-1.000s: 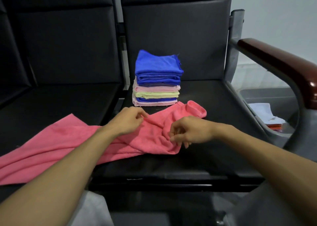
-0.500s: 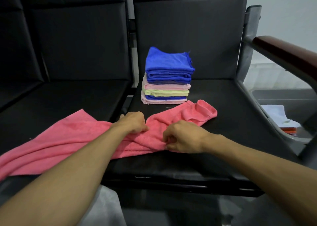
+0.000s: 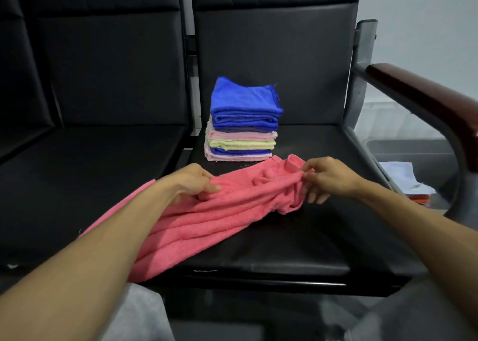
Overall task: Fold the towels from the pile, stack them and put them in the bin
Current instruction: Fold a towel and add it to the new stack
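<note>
A crumpled pink towel [image 3: 222,211] lies across the front of the black seat [image 3: 297,237] and trails down to the left. My left hand [image 3: 194,182] grips its upper edge near the middle. My right hand [image 3: 328,177] pinches the same edge near the towel's right end, with the lower fingers spread. Behind the towel stands a neat stack of folded towels [image 3: 243,123], blue on top, then pink, yellow-green, blue and pink layers.
A second black seat [image 3: 90,172] adjoins on the left. A dark red armrest [image 3: 426,102] on a grey metal frame curves along the right. Beyond it a grey bin [image 3: 413,154] holds folded white and orange cloths [image 3: 406,182].
My right hand has slid right along the towel's edge toward its end, moving apart from my left hand. The towel is stretched out more between the hands.
</note>
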Demonstrator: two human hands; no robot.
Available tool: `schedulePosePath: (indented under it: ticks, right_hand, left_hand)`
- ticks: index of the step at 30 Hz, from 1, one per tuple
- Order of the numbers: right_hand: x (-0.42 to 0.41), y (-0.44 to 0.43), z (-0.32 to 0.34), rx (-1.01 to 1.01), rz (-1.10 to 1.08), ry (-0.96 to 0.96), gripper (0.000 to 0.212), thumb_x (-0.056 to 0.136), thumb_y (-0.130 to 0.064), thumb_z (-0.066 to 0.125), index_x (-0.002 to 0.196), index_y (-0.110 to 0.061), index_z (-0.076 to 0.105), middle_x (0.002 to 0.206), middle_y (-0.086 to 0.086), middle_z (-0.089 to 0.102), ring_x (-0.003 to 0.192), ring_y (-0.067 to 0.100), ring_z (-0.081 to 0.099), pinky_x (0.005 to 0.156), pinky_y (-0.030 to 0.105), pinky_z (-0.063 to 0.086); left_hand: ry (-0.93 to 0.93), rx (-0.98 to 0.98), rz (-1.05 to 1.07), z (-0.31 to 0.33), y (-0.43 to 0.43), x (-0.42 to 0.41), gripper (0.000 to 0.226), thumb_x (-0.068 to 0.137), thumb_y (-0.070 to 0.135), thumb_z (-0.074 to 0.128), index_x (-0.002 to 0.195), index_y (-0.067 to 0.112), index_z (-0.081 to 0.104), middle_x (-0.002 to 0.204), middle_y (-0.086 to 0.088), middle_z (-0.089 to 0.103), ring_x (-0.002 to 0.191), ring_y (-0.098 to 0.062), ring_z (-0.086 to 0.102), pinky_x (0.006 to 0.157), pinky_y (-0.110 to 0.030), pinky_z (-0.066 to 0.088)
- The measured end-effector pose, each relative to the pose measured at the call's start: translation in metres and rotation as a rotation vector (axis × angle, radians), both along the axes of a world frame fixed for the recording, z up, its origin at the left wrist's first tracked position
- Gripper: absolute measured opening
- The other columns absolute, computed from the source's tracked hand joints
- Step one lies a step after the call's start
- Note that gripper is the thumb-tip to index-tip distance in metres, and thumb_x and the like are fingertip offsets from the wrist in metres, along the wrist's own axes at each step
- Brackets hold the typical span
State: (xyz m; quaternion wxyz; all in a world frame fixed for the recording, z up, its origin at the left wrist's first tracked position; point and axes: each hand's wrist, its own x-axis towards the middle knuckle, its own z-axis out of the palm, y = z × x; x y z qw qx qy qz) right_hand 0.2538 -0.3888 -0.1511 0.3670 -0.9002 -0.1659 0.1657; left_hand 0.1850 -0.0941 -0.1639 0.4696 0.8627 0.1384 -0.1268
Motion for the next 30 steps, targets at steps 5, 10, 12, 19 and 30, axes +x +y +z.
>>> schedulePosePath:
  ticks: [5, 10, 12, 19, 30]
  right_hand:
    - [-0.002, 0.013, 0.004, 0.274, -0.236, 0.123, 0.027, 0.094, -0.029, 0.058, 0.096, -0.002, 0.063, 0.088, 0.016, 0.069, 0.069, 0.028, 0.074, 0.063, 0.041, 0.061]
    - [-0.005, 0.024, 0.004, 0.357, -0.327, 0.107, 0.022, 0.075, -0.008, 0.081, 0.077, -0.006, 0.059, 0.085, 0.01, 0.067, 0.067, 0.022, 0.069, 0.054, 0.033, 0.059]
    - [-0.006, 0.03, 0.005, 0.473, -0.358, 0.168, 0.019, 0.079, 0.009, 0.07, 0.078, -0.006, 0.058, 0.085, 0.011, 0.063, 0.067, 0.02, 0.064, 0.06, 0.035, 0.059]
    - [-0.014, 0.034, 0.036, 1.1, -0.461, 0.489, 0.025, 0.094, 0.011, 0.043, 0.089, -0.007, 0.059, 0.085, 0.008, 0.061, 0.074, 0.015, 0.058, 0.062, 0.025, 0.053]
    - [-0.049, 0.019, 0.196, 1.361, -0.297, 0.331, 0.047, 0.098, -0.039, 0.05, 0.114, 0.004, 0.063, 0.106, 0.018, 0.071, 0.096, 0.027, 0.068, 0.078, 0.04, 0.054]
  left_hand:
    - [-0.029, 0.317, 0.011, -0.005, 0.0, 0.004, 0.025, 0.09, 0.031, 0.065, 0.072, 0.013, 0.064, 0.071, -0.005, 0.066, 0.067, -0.016, 0.057, 0.069, -0.029, 0.045]
    - [-0.237, -0.201, 0.197, 0.004, -0.018, 0.005, 0.031, 0.094, 0.039, 0.058, 0.08, 0.012, 0.063, 0.065, -0.003, 0.053, 0.06, -0.016, 0.046, 0.056, -0.025, 0.038]
    - [-0.298, -0.404, 0.242, 0.008, -0.026, 0.006, 0.029, 0.094, 0.037, 0.058, 0.086, 0.01, 0.064, 0.075, -0.01, 0.06, 0.07, -0.022, 0.055, 0.068, -0.03, 0.047]
    - [-0.457, -0.869, 0.416, 0.078, -0.046, 0.0, 0.02, 0.099, 0.007, 0.046, 0.093, -0.001, 0.063, 0.077, -0.009, 0.07, 0.069, -0.012, 0.068, 0.071, -0.025, 0.057]
    - [-0.74, -0.672, 0.425, 0.253, -0.036, -0.053, 0.015, 0.098, 0.003, 0.045, 0.098, -0.001, 0.06, 0.082, -0.009, 0.061, 0.071, -0.015, 0.06, 0.068, -0.027, 0.05]
